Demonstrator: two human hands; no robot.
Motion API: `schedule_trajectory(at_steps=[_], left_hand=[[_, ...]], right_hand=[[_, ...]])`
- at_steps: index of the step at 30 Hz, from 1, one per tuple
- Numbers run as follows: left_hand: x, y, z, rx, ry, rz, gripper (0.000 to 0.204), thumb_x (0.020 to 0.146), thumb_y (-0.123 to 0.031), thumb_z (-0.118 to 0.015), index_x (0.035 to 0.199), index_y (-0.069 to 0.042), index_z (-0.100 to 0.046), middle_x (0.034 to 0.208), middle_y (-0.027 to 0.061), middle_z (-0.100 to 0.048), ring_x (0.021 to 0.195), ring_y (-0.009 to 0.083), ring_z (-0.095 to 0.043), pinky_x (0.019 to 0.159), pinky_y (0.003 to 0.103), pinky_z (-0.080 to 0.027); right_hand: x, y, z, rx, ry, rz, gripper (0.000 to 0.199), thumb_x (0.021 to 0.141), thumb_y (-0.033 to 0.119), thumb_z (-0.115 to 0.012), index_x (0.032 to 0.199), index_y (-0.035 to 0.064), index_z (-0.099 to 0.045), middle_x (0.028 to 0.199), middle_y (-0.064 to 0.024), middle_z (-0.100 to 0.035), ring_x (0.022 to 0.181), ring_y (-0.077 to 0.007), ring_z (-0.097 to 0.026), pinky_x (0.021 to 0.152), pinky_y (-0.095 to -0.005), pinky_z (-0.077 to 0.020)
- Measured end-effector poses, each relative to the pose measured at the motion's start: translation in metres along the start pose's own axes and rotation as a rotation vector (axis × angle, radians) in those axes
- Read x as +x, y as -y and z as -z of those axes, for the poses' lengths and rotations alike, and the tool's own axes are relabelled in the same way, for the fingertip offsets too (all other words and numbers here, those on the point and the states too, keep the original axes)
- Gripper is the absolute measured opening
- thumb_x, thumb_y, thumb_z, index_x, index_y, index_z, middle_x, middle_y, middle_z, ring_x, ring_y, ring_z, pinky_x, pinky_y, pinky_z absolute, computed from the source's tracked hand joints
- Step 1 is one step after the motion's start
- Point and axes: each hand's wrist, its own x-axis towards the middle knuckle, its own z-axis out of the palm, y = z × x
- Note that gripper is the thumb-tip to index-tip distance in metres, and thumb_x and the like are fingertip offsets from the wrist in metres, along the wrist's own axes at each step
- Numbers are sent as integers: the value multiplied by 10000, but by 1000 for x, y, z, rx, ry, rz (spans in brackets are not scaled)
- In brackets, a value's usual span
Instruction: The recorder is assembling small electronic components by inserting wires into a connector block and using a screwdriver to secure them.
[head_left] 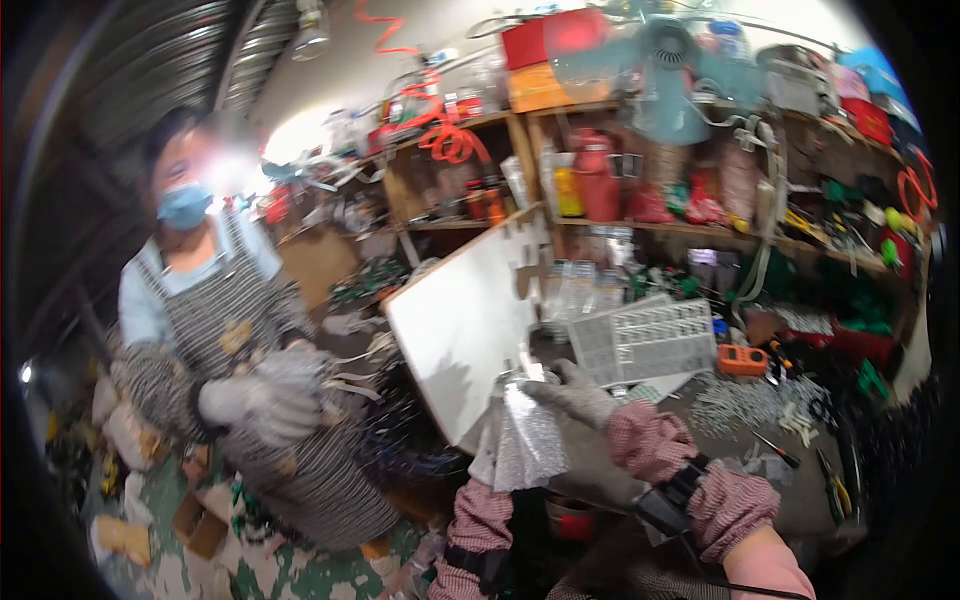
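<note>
A large flat white panel (pixel 462 318) with a notched upper edge stands tilted in front of me. My right hand (pixel 572 390), in a grey glove, grips a small strip at the panel's lower edge. My left hand (pixel 487 458) is mostly hidden behind a silvery mesh-like sheet (pixel 528 440) that hangs below the panel; it appears to hold that sheet. Both forearms wear pink patterned sleeves. A black strap with a cable sits on my right wrist (pixel 668 498).
A person in a striped apron (pixel 245 330), with gloved hands (pixel 262 398) together, stands at the left. A white perforated grid (pixel 645 338), an orange tool (pixel 742 360) and scattered small metal parts (pixel 740 400) lie on the bench. Cluttered wooden shelves (pixel 640 225) fill the background.
</note>
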Motion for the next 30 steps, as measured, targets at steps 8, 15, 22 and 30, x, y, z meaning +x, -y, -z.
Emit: schedule_trajectory(at_steps=[8, 15, 22, 30], left_hand=[[-24, -64, 43, 109, -13, 113, 505, 1040, -344, -554, 1432, -43, -455, 1272, 91, -578, 1062, 181, -617, 831, 300, -566], [-32, -59, 171, 600, -139, -391, 365, 921, -35, -566, 1280, 33, -569, 1180, 115, -640, 1005, 190, -655, 867, 306, -558], [-63, -138, 180, 1706, -141, -684, 297, 957, -109, -566, 1188, 59, -648, 1057, 141, -724, 981, 258, -698, 900, 355, -555], [-58, -117, 139, -32, -439, -530, 305, 1024, -396, -540, 1100, -108, -610, 1047, 44, -635, 1087, 250, -581, 1044, 434, -431]], right_hand=[[8, 13, -49, 151, 61, -124, 551, 877, 581, -718, 980, 41, -692, 718, 9, -553, 593, -79, -487, 515, -261, -402], [-12, 33, -108, 181, 109, -44, 506, 944, 428, -673, 1202, -7, -672, 1089, -112, -692, 986, -179, -632, 874, -331, -510], [-16, 34, -108, 19, -3, 471, 363, 1026, 312, -441, 1044, 19, -654, 753, -79, -570, 710, -170, -567, 663, -324, -489], [-14, 53, -124, 474, 130, 255, 453, 1083, 393, -413, 1087, 7, -649, 843, -83, -707, 771, -143, -636, 719, -297, -518]])
